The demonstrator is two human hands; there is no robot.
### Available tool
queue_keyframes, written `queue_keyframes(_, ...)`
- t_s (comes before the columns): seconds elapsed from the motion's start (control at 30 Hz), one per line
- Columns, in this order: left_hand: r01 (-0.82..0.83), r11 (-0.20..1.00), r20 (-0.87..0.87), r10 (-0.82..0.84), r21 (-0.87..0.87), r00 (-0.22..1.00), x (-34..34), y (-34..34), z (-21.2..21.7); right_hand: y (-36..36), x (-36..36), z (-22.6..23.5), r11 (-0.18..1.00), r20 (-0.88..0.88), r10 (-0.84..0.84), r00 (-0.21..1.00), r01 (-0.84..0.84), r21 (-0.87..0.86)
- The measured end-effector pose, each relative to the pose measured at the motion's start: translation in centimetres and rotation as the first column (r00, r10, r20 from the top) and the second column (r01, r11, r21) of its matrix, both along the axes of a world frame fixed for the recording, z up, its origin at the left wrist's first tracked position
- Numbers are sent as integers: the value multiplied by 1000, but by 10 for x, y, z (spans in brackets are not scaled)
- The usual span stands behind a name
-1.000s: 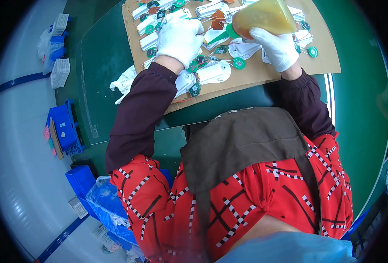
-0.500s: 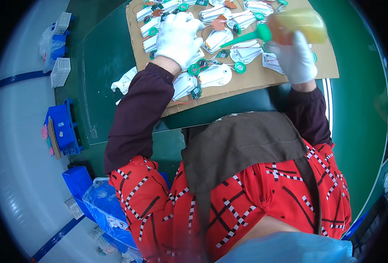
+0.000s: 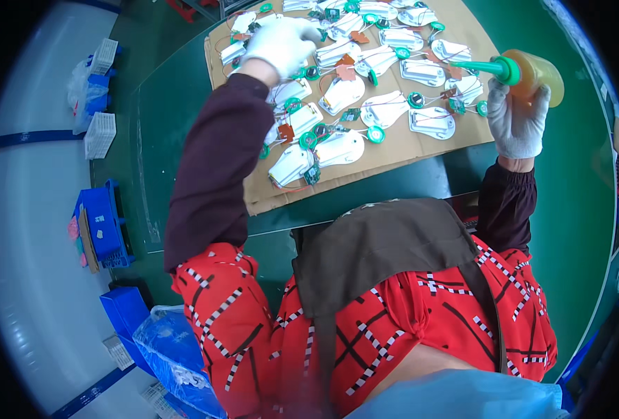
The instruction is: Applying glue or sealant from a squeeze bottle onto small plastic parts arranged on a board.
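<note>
Bottle (image 3: 550, 80) beyond cardboard's (image 3: 372, 159) right edge, cupped by right hand (image 3: 518, 129); probably lightish, squeezable; best held mid-body. Left hand (image 3: 281, 45) over white parts (image 3: 384, 109); its grip unclear.

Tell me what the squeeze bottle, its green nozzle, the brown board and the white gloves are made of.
Bottle: probably smooth plastic; it is translucent, showing amber contents.
Nozzle: likely opaque plastic, evenly coloured.
Board: seemingly cardboard, flat and matte brown.
Gloves: apparently fabric, matte and close-fitting; the weave is too small to tell.
</note>
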State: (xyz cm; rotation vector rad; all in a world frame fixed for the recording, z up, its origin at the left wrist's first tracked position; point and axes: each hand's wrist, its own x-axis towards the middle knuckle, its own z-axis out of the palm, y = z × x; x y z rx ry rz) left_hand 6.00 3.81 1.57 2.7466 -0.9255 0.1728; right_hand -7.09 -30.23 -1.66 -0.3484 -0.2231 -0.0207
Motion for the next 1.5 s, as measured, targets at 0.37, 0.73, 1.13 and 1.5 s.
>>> queue_keyframes(0.37,-100,974,64,89,202,994,3,-40,-40,-11,18,4,984,46,55,997,-46,-174)
queue_keyframes(0.73,-439,883,-362,358,-169,861,21,-16,-50,81,58,67,885,209,-61,976,150,-441)
queue_keyframes(1.13,-595,737,-685,254,-321,683,15,-22,-37,120,114,24,467,108,-29,994,109,-877)
queue_keyframes(1.5,-546,816,-542,376,-190,752,16,-23,-28,131,123,18,447,298,-7,955,270,-853)
